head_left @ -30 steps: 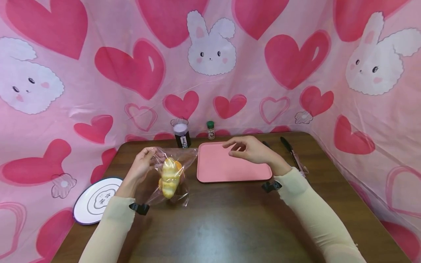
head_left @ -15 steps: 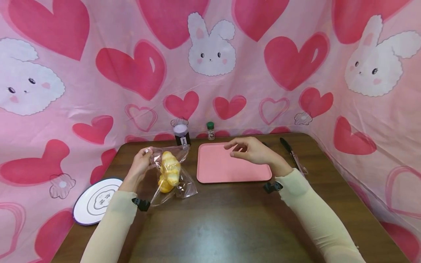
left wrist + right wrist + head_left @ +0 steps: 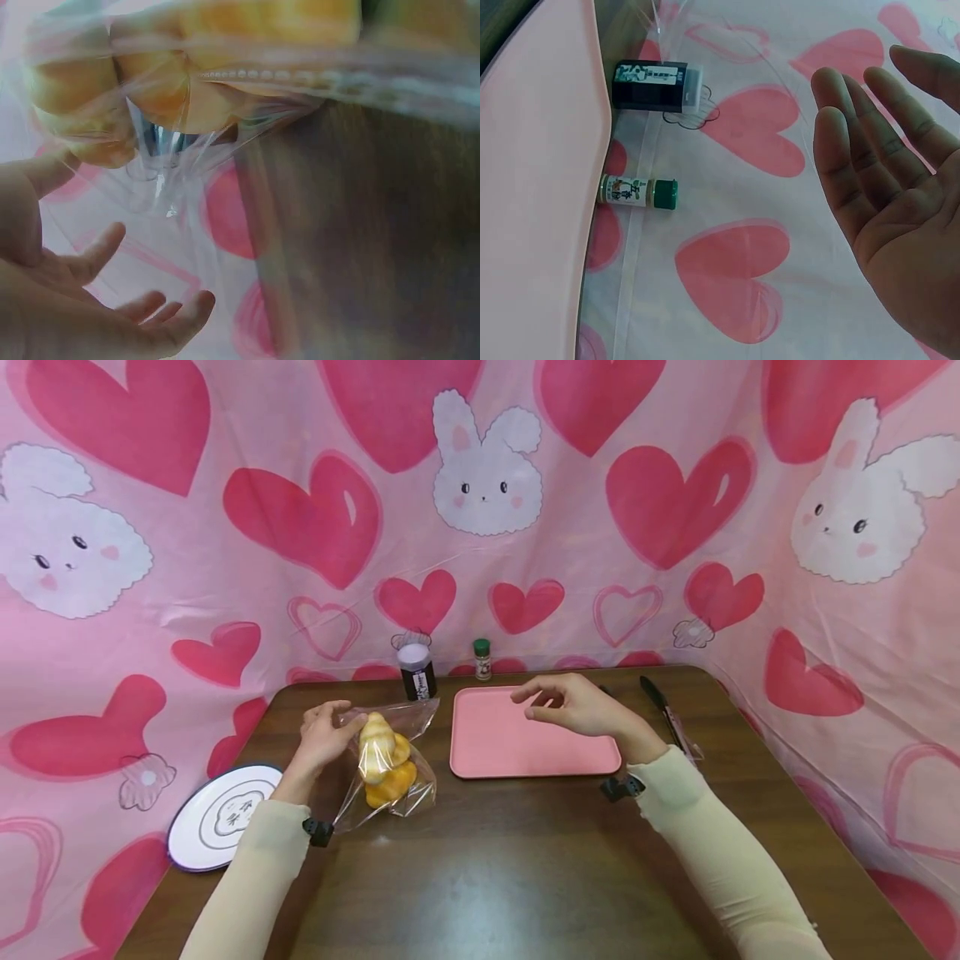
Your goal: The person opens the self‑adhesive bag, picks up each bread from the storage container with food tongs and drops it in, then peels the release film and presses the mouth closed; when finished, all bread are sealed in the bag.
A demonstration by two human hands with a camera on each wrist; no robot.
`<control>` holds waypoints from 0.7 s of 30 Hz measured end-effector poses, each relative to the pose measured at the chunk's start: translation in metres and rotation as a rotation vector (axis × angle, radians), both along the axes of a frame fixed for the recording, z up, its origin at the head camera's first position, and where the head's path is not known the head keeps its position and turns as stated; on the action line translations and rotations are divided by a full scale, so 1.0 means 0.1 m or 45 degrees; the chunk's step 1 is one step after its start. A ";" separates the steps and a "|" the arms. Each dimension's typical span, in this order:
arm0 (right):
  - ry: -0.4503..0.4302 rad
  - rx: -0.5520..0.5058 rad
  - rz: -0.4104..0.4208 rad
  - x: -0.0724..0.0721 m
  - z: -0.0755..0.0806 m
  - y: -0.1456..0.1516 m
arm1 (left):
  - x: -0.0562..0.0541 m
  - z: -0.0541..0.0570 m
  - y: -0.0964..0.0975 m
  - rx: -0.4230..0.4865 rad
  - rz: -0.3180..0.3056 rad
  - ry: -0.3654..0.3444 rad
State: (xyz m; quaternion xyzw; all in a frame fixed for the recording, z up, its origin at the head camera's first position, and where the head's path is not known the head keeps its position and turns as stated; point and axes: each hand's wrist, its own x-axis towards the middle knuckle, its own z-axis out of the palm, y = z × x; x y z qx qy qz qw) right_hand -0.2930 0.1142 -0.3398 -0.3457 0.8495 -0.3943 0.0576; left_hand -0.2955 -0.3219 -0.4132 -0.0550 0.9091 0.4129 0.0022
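A clear plastic bag (image 3: 411, 718) is at the left of the table, in front of the dark jar. Inside are a pale croissant (image 3: 373, 747) and a rounded orange bread piece (image 3: 392, 785). Beside its left edge is my left hand (image 3: 322, 739), the thumb stretched out against the bag. In the left wrist view the fingers (image 3: 169, 322) are loosely bent and apart from the bag. My right hand (image 3: 573, 703) hovers over the pink tray (image 3: 487, 739), fingers relaxed, holding nothing; its palm (image 3: 915, 247) shows bare in the right wrist view.
A white plate (image 3: 191, 839) with dark characters lies at the left edge. At the back stand a dark jar with a pale lid (image 3: 416, 672) and a small green-capped bottle (image 3: 482, 660). Black-tipped tongs (image 3: 660, 703) lie on the right side, and patterned cloth surrounds the table.
The bag has turned, with the orange bread now showing lower right. My left fingers, which pinched its upper edge, have spread and come off it except the thumb. My right hand stays nearly still.
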 end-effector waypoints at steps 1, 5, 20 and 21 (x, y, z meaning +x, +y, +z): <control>0.000 0.003 -0.001 0.00 0.00 0.00 | 0.01 0.02 0.01 -0.045 -0.017 0.011; 0.013 0.001 0.005 0.01 0.00 0.02 | 0.08 0.13 0.05 -0.234 -0.104 0.010; 0.016 0.006 -0.048 -0.02 0.03 0.12 | 0.13 0.26 0.26 -0.363 -0.352 0.040; 0.017 0.011 -0.061 -0.03 0.03 0.13 | 0.12 0.25 0.26 -0.359 -0.350 0.036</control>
